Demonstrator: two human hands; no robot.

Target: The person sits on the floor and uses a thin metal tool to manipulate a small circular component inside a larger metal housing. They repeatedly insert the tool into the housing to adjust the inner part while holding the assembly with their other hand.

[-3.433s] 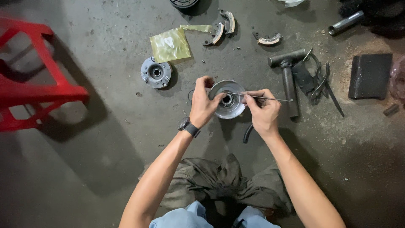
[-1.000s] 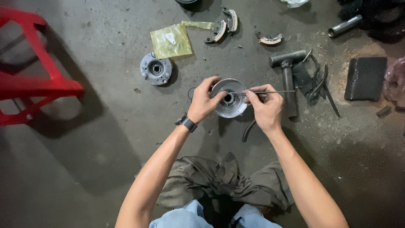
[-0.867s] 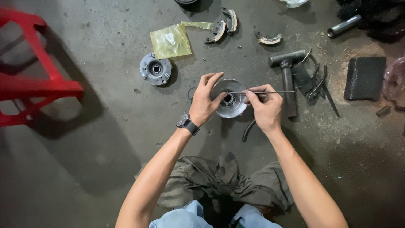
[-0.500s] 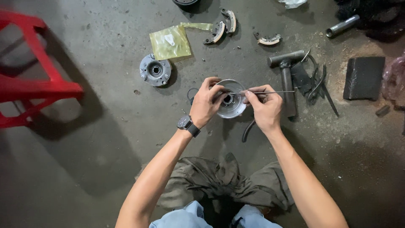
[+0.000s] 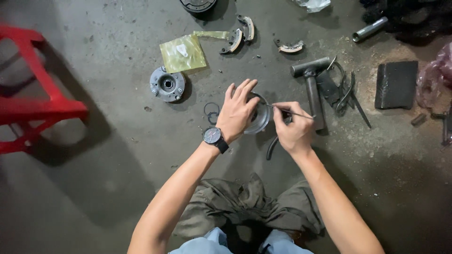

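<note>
My left hand, a black watch on its wrist, lies over a round metal drum-shaped part on the concrete floor and covers most of it. My right hand pinches a thin metal pick whose tip points left into the part's rim. A black curved tool handle lies just below the part. Two thin rings lie on the floor left of my left hand.
A round hub with a centre hole and a yellow-green plastic bag lie up left. Brake shoes, a T-shaped metal tool, pliers and a dark block lie above and right. A red stool stands left.
My left hand has slid over the top of the round part, fingers now spread across it. The right hand still holds the pick at the rim.
</note>
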